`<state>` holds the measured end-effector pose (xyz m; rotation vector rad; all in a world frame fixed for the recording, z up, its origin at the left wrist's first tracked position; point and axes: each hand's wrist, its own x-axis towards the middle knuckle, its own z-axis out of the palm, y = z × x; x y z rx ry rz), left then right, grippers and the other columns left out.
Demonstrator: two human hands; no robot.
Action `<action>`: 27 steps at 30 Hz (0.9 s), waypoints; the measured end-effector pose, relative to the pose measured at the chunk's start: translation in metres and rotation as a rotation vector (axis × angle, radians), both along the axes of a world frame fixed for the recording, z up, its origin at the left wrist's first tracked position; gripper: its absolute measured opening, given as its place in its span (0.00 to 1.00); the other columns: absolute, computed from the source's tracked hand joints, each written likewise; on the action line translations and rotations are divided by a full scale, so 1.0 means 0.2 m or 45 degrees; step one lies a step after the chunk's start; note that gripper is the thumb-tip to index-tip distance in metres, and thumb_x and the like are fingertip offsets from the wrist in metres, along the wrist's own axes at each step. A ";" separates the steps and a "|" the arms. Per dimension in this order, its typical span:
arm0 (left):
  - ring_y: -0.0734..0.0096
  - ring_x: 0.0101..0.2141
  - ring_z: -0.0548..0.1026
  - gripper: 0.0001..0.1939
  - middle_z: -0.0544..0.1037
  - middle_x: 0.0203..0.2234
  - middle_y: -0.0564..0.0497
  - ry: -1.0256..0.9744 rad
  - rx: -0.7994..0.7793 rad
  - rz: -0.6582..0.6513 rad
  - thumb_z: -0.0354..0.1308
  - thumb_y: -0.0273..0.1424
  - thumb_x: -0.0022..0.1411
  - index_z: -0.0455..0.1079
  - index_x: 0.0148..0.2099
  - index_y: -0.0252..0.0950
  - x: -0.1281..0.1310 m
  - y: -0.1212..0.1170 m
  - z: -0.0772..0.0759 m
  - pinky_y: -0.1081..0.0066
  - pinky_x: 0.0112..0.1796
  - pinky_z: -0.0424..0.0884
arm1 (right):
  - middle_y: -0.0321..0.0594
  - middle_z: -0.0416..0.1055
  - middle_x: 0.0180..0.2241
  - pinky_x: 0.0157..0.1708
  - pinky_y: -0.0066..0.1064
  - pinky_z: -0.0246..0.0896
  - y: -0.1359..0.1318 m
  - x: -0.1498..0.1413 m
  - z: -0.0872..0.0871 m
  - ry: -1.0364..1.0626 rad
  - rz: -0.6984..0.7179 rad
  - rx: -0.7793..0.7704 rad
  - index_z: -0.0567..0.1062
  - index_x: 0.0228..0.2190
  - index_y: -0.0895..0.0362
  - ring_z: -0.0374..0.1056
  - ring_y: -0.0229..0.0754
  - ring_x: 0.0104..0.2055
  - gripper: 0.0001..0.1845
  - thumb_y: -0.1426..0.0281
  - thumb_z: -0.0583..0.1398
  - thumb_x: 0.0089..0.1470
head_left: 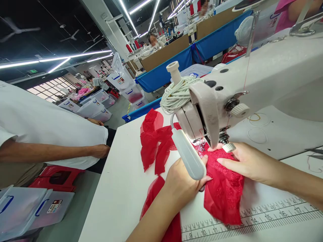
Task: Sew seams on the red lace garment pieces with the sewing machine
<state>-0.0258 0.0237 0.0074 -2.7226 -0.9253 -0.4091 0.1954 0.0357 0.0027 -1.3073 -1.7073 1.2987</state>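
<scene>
Toward five o'clock, the grey lamp (188, 154) hides part of the left hand (176, 175), while a white knob (229, 147) covers some of the right hand (248, 163) near four. The bottom edge crops a red fabric piece (174, 228) at six; the left edge crops the white-shirted person (58, 124) at nine. At ten the ceiling fan (16, 30) blurs, and at eight the box label's (55, 206) print is too small to read.

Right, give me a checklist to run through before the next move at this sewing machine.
1. Left hand on the red fabric: ok.
2. Right hand on the same piece: ok.
3. Fingers well away from the metal foot: not ok, some are close.
4. Thread running down the sewing machine: ok.
5. Fabric edges lined up at the foot: cannot tell, partly hidden.
</scene>
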 end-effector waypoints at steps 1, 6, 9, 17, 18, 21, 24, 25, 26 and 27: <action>0.58 0.44 0.76 0.23 0.75 0.48 0.37 -0.012 0.009 -0.001 0.43 0.41 0.74 0.69 0.57 0.30 0.00 0.00 0.00 0.56 0.45 0.77 | 0.37 0.75 0.28 0.30 0.33 0.66 0.00 0.00 0.00 0.035 0.025 -0.035 0.76 0.34 0.53 0.70 0.45 0.30 0.11 0.62 0.58 0.51; 0.60 0.41 0.76 0.18 0.77 0.44 0.39 -0.100 0.041 -0.038 0.47 0.37 0.73 0.71 0.50 0.29 0.01 0.00 0.00 0.58 0.43 0.76 | 0.36 0.75 0.27 0.28 0.34 0.67 0.01 0.02 0.02 0.179 0.131 -0.204 0.77 0.36 0.52 0.70 0.45 0.28 0.12 0.63 0.60 0.50; 0.62 0.37 0.75 0.15 0.77 0.40 0.41 -0.140 0.054 -0.063 0.47 0.34 0.73 0.73 0.45 0.31 0.02 0.01 0.02 0.59 0.41 0.75 | 0.36 0.75 0.27 0.29 0.33 0.67 0.01 0.02 0.02 0.169 0.135 -0.232 0.77 0.37 0.52 0.70 0.44 0.29 0.12 0.63 0.59 0.51; 0.63 0.39 0.72 0.13 0.76 0.36 0.44 -0.208 -0.098 -0.091 0.47 0.20 0.68 0.69 0.33 0.33 0.02 0.05 0.02 0.61 0.44 0.69 | 0.36 0.77 0.31 0.33 0.32 0.68 0.00 0.01 0.06 0.038 0.037 -0.131 0.78 0.33 0.52 0.73 0.45 0.34 0.11 0.65 0.56 0.50; 0.63 0.40 0.72 0.12 0.76 0.37 0.44 -0.217 -0.150 -0.114 0.47 0.20 0.68 0.69 0.34 0.33 0.01 0.06 0.02 0.61 0.45 0.69 | 0.36 0.77 0.31 0.34 0.32 0.67 0.00 0.01 0.06 0.038 0.031 -0.120 0.78 0.33 0.52 0.73 0.45 0.35 0.12 0.66 0.55 0.50; 0.65 0.42 0.71 0.11 0.75 0.38 0.45 -0.230 -0.280 -0.167 0.47 0.21 0.69 0.67 0.36 0.33 -0.01 0.07 0.02 0.62 0.47 0.67 | 0.37 0.78 0.32 0.34 0.32 0.65 0.00 0.01 0.03 -0.031 0.018 -0.126 0.80 0.34 0.52 0.73 0.44 0.34 0.16 0.67 0.54 0.49; 0.67 0.38 0.70 0.11 0.74 0.36 0.47 -0.196 -0.346 -0.126 0.45 0.20 0.70 0.66 0.36 0.33 -0.01 0.08 0.03 0.64 0.45 0.65 | 0.36 0.76 0.27 0.28 0.32 0.61 0.01 0.01 0.01 -0.196 -0.024 -0.103 0.80 0.30 0.52 0.69 0.42 0.28 0.16 0.67 0.53 0.47; 0.68 0.36 0.69 0.11 0.74 0.35 0.47 -0.190 -0.374 -0.107 0.45 0.21 0.70 0.66 0.36 0.33 -0.01 0.07 0.03 0.65 0.43 0.64 | 0.36 0.74 0.24 0.27 0.32 0.59 0.01 0.01 0.00 -0.240 -0.039 -0.086 0.80 0.29 0.52 0.67 0.41 0.26 0.16 0.67 0.52 0.47; 0.68 0.36 0.69 0.11 0.73 0.34 0.48 -0.194 -0.400 -0.090 0.46 0.22 0.70 0.66 0.36 0.34 -0.01 0.07 0.04 0.65 0.43 0.64 | 0.35 0.72 0.22 0.26 0.32 0.57 0.00 0.01 0.00 -0.270 -0.053 -0.070 0.80 0.28 0.52 0.65 0.41 0.25 0.16 0.67 0.52 0.47; 0.67 0.36 0.69 0.10 0.73 0.35 0.48 -0.205 -0.416 -0.075 0.46 0.24 0.70 0.67 0.37 0.34 -0.01 0.07 0.04 0.64 0.43 0.64 | 0.34 0.70 0.21 0.25 0.32 0.56 0.00 0.01 0.01 -0.291 -0.064 -0.061 0.79 0.27 0.52 0.64 0.40 0.24 0.16 0.66 0.52 0.46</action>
